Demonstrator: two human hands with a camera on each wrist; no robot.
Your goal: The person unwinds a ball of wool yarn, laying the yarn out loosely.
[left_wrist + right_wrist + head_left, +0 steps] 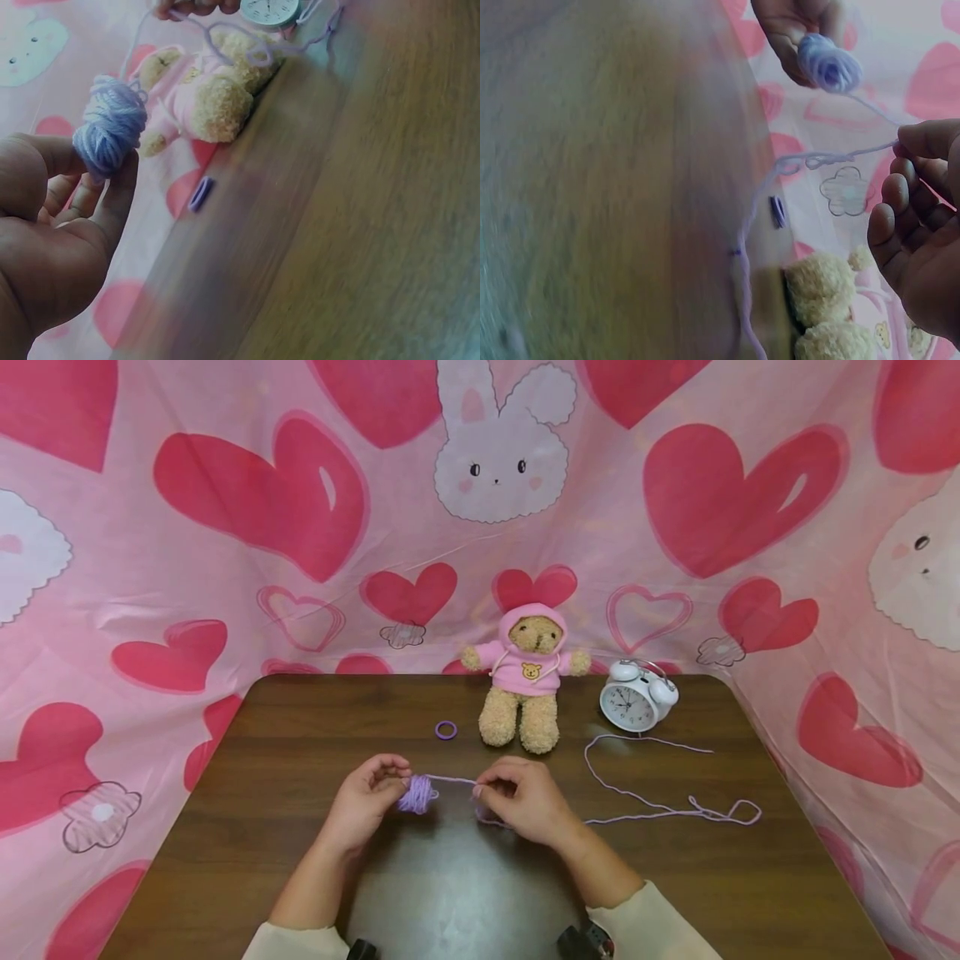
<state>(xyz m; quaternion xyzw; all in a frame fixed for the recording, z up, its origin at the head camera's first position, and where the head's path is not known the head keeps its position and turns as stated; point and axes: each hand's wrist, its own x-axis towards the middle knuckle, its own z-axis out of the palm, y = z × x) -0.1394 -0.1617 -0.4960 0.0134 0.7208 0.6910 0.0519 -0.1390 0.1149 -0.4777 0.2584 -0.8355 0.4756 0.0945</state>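
Observation:
A small ball of lilac yarn (417, 795) is pinched at one end between the thumb and fingers of my left hand (365, 800). From the ball a strand (452, 778) runs across to my right hand (529, 799), whose thumb and index finger pinch it. In the right wrist view, the wound yarn ball (830, 66) shows a hollow at its end. Past the right fingertips the yarn tail (745, 277) hangs down with small loops. On the table at the right lies the rest of the loose yarn (652, 812), curving and looping.
A purple ring (446, 730) lies on the brown table (300, 727) beyond the hands. Behind it sits a teddy bear (519, 718) in a pink hoodie. To its right stands a white alarm clock (628, 706). A pink heart-patterned cloth (405, 539) hangs behind the table.

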